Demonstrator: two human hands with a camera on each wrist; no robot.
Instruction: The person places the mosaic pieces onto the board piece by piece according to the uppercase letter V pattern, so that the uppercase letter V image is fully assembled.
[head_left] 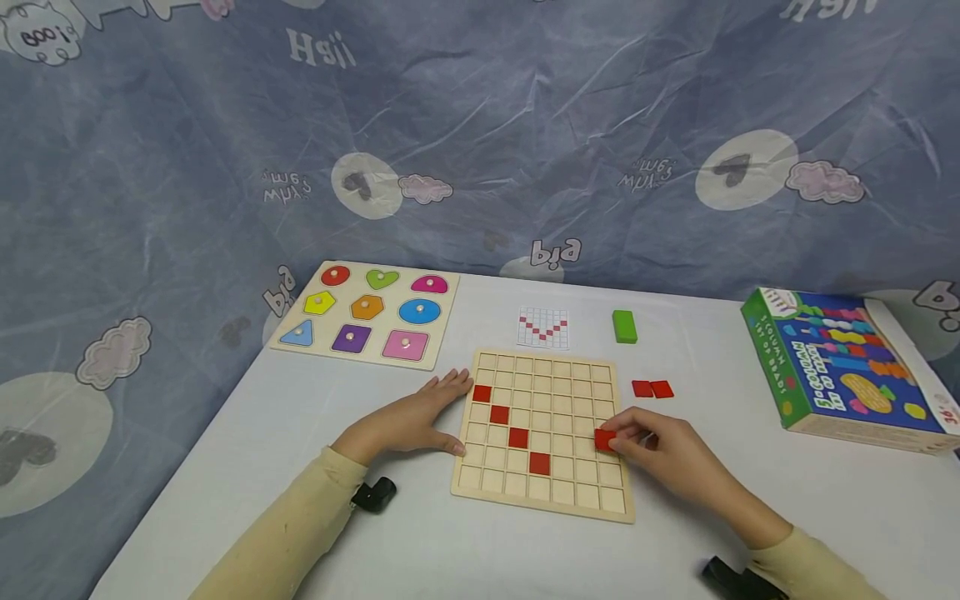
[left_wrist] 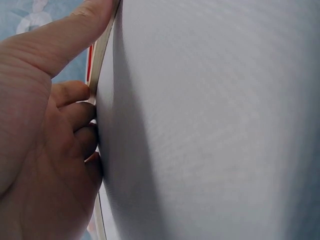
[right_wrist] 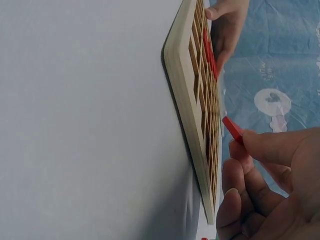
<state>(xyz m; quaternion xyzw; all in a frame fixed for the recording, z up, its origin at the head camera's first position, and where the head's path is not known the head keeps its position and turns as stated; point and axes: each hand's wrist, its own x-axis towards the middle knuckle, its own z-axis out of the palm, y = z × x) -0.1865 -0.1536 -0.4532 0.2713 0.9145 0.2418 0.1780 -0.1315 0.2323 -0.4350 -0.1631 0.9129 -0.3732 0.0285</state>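
A wooden grid board (head_left: 545,503) lies on the white table, with several red square tiles (head_left: 518,437) set in its cells in a descending diagonal. My right hand (head_left: 660,446) pinches another red square tile (right_wrist: 233,129) between thumb and fingertips, over the board's right side. In the right wrist view that tile is tilted and apart from the grid. My left hand (head_left: 416,417) rests at the board's left edge, fingers spread and thumb touching the rim. The left wrist view shows the palm and fingers (left_wrist: 80,115) against the board's side.
Two loose red tiles (head_left: 652,389) lie right of the board. Behind it are a small pattern card (head_left: 543,327) and a green block (head_left: 624,327). A shape puzzle board (head_left: 367,329) lies back left; a blue and green box (head_left: 855,367) stands at right.
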